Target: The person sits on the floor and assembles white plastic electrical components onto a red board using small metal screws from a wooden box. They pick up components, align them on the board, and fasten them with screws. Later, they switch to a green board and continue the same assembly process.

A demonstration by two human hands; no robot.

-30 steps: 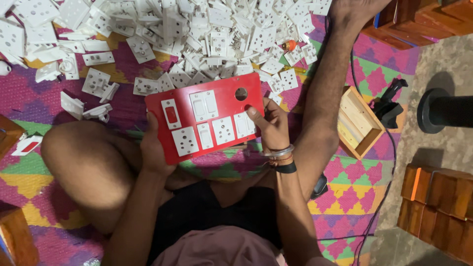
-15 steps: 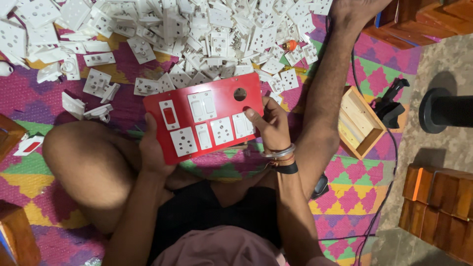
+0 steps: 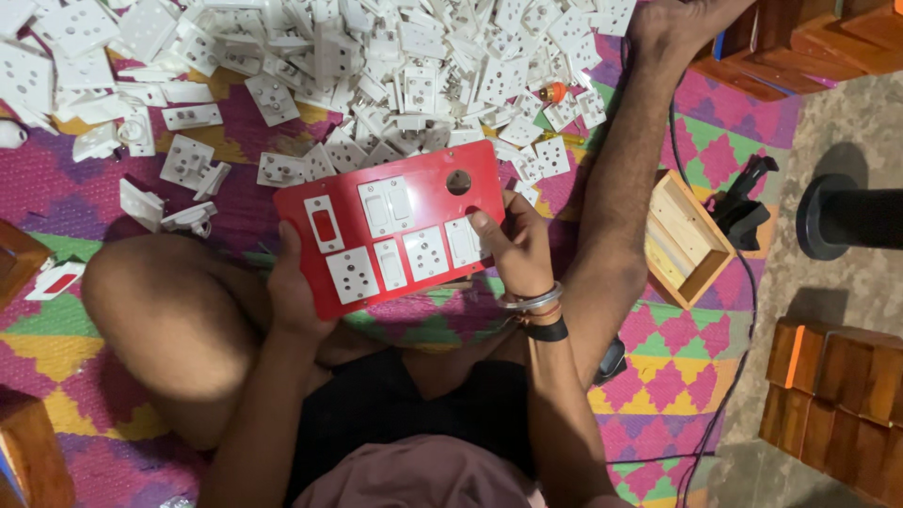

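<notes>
I see the flat red plastic switchboard panel [image 3: 395, 226], fitted with white switches and sockets, held over my lap. My left hand [image 3: 293, 292] clasps its lower left edge; my right hand [image 3: 513, 249] grips the right edge (thumb on top). A heap of loose white plastic sockets [image 3: 395, 66] lies beyond on the patterned mat [image 3: 677, 367].

Ahead of the red switch panel [image 3: 395, 226], a dense heap of white sockets and switches [image 3: 376, 66] blocks forward travel. The raised knee [image 3: 160, 310] obstructs the left side; the extended leg [image 3: 630, 179] closes the right. An open wooden box [image 3: 687, 240] lies beyond that leg. Bare patterned mat [image 3: 677, 376] remains passable at lower right.
</notes>
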